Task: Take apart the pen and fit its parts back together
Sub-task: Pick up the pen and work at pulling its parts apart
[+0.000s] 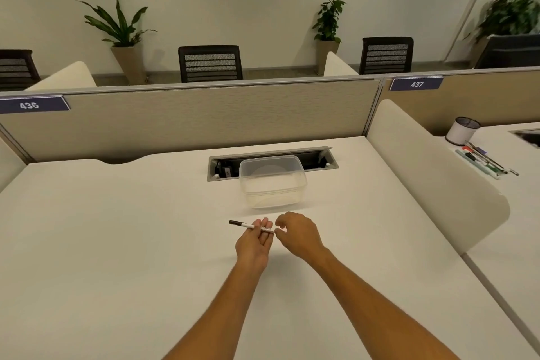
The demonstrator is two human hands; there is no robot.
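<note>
Now our left hand (253, 240) cradles the pen (251, 226) on half-open fingers, cap at 10 o'clock; our right hand (298, 232) pinches its end

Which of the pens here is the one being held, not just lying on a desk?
The white pen with the black cap, lying across the left hand by the right hand. The other pens lie loose on the neighbouring desk beside the cup.

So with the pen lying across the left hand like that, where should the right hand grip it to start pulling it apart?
Probably the bare white end by the right hand. The pen lies nearly level across the left hand, black cap end sticking out left, so the right fingers could pinch the near end from the right side and pull along its length.
</note>
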